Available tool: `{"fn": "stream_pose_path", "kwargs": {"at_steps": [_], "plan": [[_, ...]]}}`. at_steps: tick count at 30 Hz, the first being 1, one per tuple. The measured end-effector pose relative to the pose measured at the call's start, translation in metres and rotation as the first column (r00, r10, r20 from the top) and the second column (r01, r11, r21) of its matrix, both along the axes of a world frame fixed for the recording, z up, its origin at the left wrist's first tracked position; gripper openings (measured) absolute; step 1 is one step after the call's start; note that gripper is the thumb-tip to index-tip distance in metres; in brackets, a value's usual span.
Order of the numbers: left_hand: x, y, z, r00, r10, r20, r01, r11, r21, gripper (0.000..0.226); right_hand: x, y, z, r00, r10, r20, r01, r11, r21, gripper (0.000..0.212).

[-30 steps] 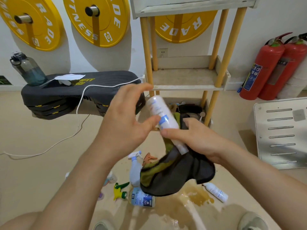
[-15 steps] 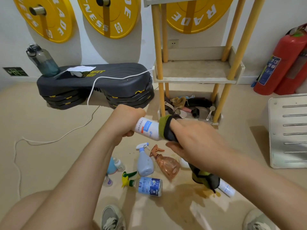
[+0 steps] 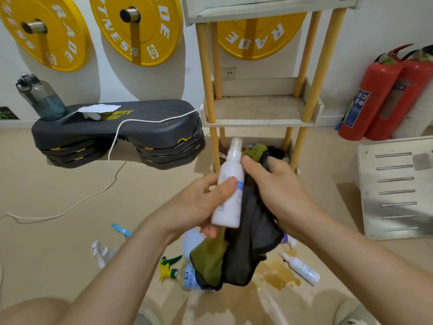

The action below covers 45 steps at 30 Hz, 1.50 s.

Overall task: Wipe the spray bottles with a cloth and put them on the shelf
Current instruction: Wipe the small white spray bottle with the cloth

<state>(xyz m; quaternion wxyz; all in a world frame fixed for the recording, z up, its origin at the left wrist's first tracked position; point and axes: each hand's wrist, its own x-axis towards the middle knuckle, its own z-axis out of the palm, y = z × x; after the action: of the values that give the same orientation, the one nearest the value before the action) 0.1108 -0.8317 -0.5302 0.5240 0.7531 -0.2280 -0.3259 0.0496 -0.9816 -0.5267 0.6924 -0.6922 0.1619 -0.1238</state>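
One bottle (image 3: 229,191) upright, nozzle up.

Three yellow weight plates (image 3: 138,31) hang on the white wall. Below them, a stacked black aerobic step (image 3: 121,134) carries a tinted water bottle (image 3: 42,99) and a white cable (image 3: 112,146) — two red fire extinguishers (image 3: 375,99) stand at right, beside a slotted metal panel (image 3: 398,191).

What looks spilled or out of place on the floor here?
A brownish wet puddle is spread on the floor under the cloth, and a small white spray bottle lies on its side at the puddle's edge. Other spray bottles lie scattered on the floor, while the middle shelf stands bare.
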Motion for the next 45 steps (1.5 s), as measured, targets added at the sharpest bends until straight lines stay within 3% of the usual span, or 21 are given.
{"fn": "stream_pose_path", "kwargs": {"at_steps": [3,5,9,11,13,15,21,26,29,31,35,39,41,45], "plan": [[0.0,-0.009,-0.024,0.903,0.149,0.403,-0.216,0.968,0.128,0.045,-0.003,0.016,-0.009,0.994,0.078,-0.079,-0.091,0.978,-0.186,0.033],[0.004,-0.006,-0.035,0.828,0.147,0.541,-0.289,0.939,0.186,0.041,-0.009,0.028,-0.02,0.981,0.173,-0.089,-0.191,0.943,-0.273,0.036],[0.006,0.002,-0.032,0.863,0.067,0.501,-0.201,0.955,0.22,0.022,-0.013,0.034,-0.029,0.955,0.283,-0.09,-0.296,0.891,-0.344,0.046],[-0.006,-0.001,-0.028,0.897,-0.014,0.442,-0.088,0.974,0.21,0.034,-0.009,0.027,-0.024,0.968,0.243,-0.064,-0.251,0.916,-0.313,0.06],[-0.021,-0.005,-0.025,0.93,-0.073,0.359,-0.016,0.971,0.239,0.055,-0.002,0.014,-0.013,0.985,0.155,-0.077,-0.169,0.954,-0.248,0.049],[-0.032,-0.009,-0.025,0.943,-0.092,0.319,0.008,0.967,0.256,0.055,0.003,0.001,-0.005,0.988,0.105,-0.113,-0.123,0.978,-0.17,0.037],[-0.026,-0.016,-0.025,0.926,0.245,0.288,-0.299,0.94,0.164,0.044,-0.001,0.028,-0.032,0.992,0.121,-0.042,-0.122,0.992,-0.034,0.04],[-0.02,-0.008,-0.027,0.818,0.352,0.456,-0.465,0.871,0.162,0.042,-0.006,0.039,-0.045,0.968,0.249,-0.01,-0.25,0.967,-0.047,0.032],[-0.014,-0.005,-0.028,0.765,0.518,0.383,-0.58,0.813,0.06,0.042,-0.008,0.044,-0.045,0.955,0.295,-0.036,-0.295,0.955,0.002,0.044],[-0.009,-0.002,-0.028,0.737,0.599,0.311,-0.628,0.778,-0.009,0.043,-0.003,0.044,-0.043,0.943,0.328,-0.049,-0.32,0.939,0.128,0.046],[-0.007,0.008,-0.023,0.746,0.536,0.396,-0.551,0.83,-0.085,0.032,0.011,0.039,-0.035,0.944,0.309,-0.113,-0.237,0.878,0.415,0.039],[-0.011,0.019,-0.023,0.769,0.497,0.402,-0.494,0.861,-0.121,0.045,0.019,0.038,-0.032,0.936,0.289,-0.199,-0.127,0.807,0.577,0.043],[-0.007,0.029,-0.022,0.766,0.47,0.438,-0.487,0.87,-0.081,0.046,0.021,0.041,-0.037,0.925,0.305,-0.228,-0.127,0.812,0.57,0.047],[-0.002,0.05,-0.025,0.804,0.402,0.438,-0.432,0.901,-0.034,0.048,0.025,0.046,-0.05,0.915,0.295,-0.275,-0.172,0.902,0.395,0.056]]}}
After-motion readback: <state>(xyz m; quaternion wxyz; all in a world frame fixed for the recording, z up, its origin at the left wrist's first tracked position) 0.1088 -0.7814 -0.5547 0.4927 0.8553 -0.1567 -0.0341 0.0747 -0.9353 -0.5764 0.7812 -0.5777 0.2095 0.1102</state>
